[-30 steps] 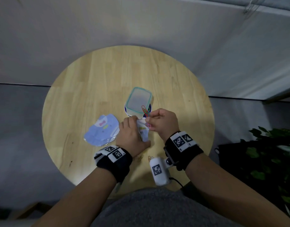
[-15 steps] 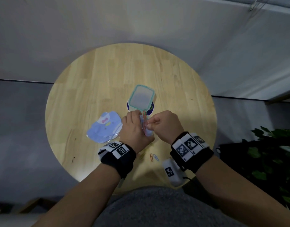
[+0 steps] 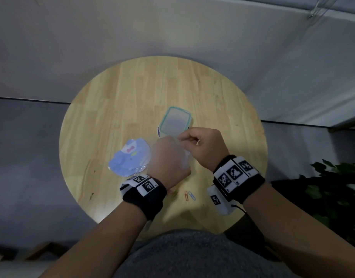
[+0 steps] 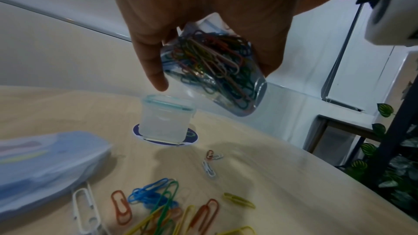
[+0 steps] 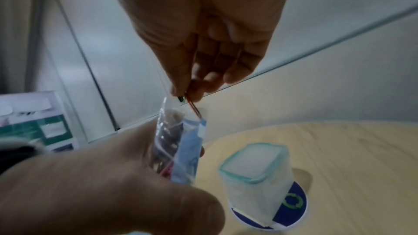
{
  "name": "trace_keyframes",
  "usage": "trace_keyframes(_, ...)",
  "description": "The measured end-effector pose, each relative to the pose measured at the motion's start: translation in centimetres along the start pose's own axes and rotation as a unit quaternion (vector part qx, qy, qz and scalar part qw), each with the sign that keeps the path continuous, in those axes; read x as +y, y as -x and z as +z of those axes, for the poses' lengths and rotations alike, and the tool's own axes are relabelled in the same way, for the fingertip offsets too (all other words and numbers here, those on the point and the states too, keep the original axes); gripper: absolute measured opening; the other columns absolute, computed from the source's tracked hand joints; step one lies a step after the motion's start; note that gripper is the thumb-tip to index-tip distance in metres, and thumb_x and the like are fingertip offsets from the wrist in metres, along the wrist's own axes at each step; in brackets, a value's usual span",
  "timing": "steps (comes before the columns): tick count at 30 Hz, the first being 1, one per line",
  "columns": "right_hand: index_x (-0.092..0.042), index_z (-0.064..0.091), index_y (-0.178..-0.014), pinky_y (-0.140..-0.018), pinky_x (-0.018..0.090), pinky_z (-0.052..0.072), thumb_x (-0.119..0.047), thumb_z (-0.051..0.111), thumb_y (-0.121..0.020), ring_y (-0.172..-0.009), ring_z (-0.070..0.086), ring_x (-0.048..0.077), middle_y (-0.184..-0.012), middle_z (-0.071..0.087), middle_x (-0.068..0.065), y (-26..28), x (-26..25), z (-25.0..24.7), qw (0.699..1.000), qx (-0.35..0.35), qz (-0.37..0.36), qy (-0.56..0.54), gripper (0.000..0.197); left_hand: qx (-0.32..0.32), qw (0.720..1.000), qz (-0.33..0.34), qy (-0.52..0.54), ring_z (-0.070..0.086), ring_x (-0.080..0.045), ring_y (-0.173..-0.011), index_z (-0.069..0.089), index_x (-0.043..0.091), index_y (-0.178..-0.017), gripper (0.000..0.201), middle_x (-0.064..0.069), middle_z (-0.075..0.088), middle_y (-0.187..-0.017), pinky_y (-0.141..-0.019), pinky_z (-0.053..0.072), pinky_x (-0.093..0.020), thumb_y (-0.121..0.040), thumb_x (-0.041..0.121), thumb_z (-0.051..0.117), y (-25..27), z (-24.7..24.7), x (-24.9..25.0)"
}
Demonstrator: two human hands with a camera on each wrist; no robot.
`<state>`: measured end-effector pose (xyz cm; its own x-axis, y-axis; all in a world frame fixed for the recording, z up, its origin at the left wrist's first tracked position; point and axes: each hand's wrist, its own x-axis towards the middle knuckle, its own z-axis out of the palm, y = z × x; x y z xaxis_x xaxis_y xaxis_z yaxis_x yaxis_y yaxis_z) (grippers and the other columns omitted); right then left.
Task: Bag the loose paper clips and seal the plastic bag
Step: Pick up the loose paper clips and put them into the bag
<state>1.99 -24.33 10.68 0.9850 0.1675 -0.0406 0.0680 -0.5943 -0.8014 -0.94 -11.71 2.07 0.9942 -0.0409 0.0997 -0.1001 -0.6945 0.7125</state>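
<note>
My left hand (image 3: 168, 157) grips a small clear plastic bag (image 4: 217, 71) stuffed with coloured paper clips, held above the round wooden table (image 3: 132, 101). My right hand (image 3: 204, 145) pinches a red and a green paper clip (image 5: 190, 104) right over the bag's open mouth (image 5: 181, 117). Several loose clips (image 4: 162, 208) lie on the table under the left hand; an orange and a blue clip (image 3: 189, 195) show near the front edge in the head view.
A lidded translucent container with a teal rim (image 3: 175, 122) stands on a blue round sticker just beyond the hands. A stack of pale blue printed bags (image 3: 130, 159) lies to the left. A dark plant (image 3: 336, 187) stands at the right of the table.
Both hands have lifted slightly with the bag. The right hand's pinched clips have come down to the bag's mouth. The head view has shifted, showing more loose clips near the front edge.
</note>
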Motion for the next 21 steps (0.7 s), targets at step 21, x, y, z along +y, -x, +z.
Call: trace_keyframes(21, -0.006, 0.058, -0.067, -0.072, 0.044, 0.048, -0.025, 0.052, -0.089, -0.070, 0.056, 0.027, -0.068, 0.061, 0.013, 1.2, -1.0, 2.0, 0.986, -0.134, 0.100, 0.012, 0.030, 0.008, 1.000, -0.022, 0.009, 0.047, -0.034, -0.095, 0.043, -0.005, -0.117, 0.070, -0.019, 0.048, -0.106, -0.075, 0.047, -0.046, -0.067, 0.043, 0.048, -0.4, -1.2, 0.8)
